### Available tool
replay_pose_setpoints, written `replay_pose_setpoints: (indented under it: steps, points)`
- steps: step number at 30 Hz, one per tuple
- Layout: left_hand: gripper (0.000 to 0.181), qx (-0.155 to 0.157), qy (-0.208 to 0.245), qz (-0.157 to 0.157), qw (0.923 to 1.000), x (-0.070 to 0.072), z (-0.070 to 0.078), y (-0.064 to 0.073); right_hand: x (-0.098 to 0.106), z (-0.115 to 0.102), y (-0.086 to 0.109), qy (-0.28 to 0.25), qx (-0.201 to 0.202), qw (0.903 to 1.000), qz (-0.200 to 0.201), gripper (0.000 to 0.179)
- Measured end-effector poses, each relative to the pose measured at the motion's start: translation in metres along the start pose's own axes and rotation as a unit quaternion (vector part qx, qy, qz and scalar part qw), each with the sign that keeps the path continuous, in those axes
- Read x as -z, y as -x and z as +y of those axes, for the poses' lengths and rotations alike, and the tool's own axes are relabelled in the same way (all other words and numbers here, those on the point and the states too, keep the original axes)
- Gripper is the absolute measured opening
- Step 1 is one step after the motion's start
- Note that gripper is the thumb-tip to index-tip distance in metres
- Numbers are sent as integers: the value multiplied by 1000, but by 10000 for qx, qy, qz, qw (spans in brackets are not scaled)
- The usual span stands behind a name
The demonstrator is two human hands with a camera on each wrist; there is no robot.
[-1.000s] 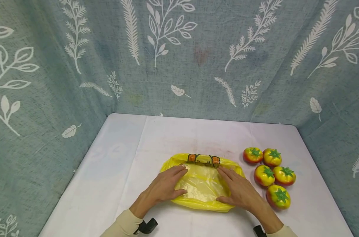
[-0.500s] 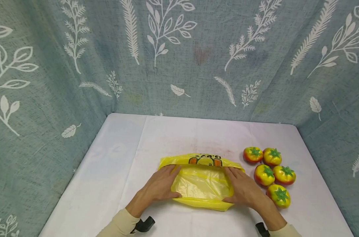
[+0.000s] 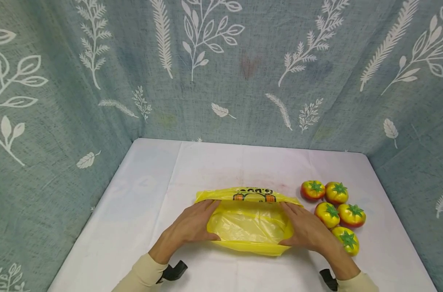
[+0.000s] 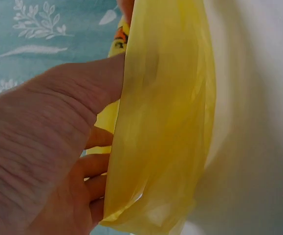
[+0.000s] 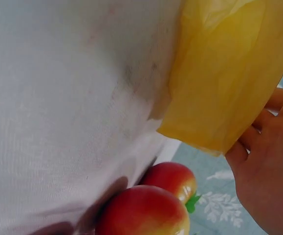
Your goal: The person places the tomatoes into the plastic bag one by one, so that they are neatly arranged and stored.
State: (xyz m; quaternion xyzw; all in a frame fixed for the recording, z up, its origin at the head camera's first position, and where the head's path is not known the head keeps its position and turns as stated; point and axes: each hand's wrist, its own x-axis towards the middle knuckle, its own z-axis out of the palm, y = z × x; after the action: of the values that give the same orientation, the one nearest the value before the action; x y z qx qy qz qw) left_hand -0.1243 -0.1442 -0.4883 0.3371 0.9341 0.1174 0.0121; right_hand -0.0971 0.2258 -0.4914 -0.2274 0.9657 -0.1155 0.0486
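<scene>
A yellow plastic bag [image 3: 248, 245] lies on the table with its mouth spread wide towards me, and dark and orange print shows on its far side. At the left end of the mouth, my left hand [image 3: 192, 222] reaches in with fingers extended, thumb near the front rim. My right hand [image 3: 306, 228] does the same at the right end, pressing the side outward. In the left wrist view the thumb and fingertips vanish behind the bag's yellow film [image 4: 163, 117]. The right wrist view shows the right fingertips hidden behind the bag's wall [image 5: 219, 83].
Several glossy red-and-yellow tomato-like fruits [image 3: 351, 216] with green leafy tops sit in a cluster right of the bag, close to my right forearm. A white cloth [image 3: 152, 182] covers the table. Green-grey leaf-patterned curtain [image 3: 221, 89] encloses the back and sides.
Both hands have moved apart, left one leftward and right one rightward. The bag's mouth has stretched wider, and its far rim has risen and straightened, showing more print.
</scene>
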Motion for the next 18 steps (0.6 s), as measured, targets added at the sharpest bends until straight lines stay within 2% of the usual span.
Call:
replay_pose_setpoints:
  steps: [6, 10, 18]
  points:
    - [109, -50, 207, -81, 9997, 3, -2, -2, 2, 3, 0, -195, -26, 9998, -83, 116]
    - [110, -11, 362, -189, 9992, 3, -3, -4, 5, 5, -1, -422, -192, 9987, -222, 117]
    - [111, 75, 581, -214, 9981, 1, -4, -6, 2, 9, 1, -566, -210, 9980, -169, 117]
